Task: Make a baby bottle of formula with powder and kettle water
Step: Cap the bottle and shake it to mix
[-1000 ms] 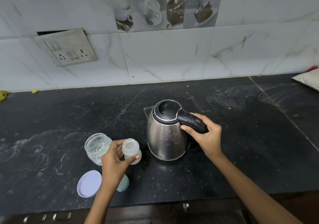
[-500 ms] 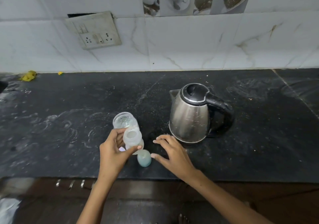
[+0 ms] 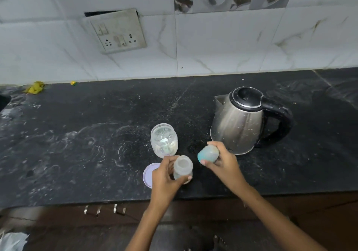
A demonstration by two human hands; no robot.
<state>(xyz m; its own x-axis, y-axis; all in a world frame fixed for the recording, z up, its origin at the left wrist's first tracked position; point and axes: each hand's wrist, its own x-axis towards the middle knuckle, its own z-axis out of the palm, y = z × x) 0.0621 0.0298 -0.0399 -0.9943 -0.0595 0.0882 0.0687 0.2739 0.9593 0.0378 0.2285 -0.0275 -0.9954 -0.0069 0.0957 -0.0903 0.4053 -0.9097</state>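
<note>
In left hand (image 3: 164, 181), bottle (image 3: 183, 170) upright

light: dim and even, bluish cast on my wall tiles (image 3: 222, 43) | shadows: soft, faint beside my kettle (image 3: 239, 123) | glare: dull sheen on its steel, pale smears on the countertop (image 3: 77, 134) | blur: bottom corners soft, whole view slightly hazy | distortion: countertop's back edge bows, wide-angle

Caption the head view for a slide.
Left hand holds the open baby bottle, right hand holds its teal cap, beside the kettle.
</note>
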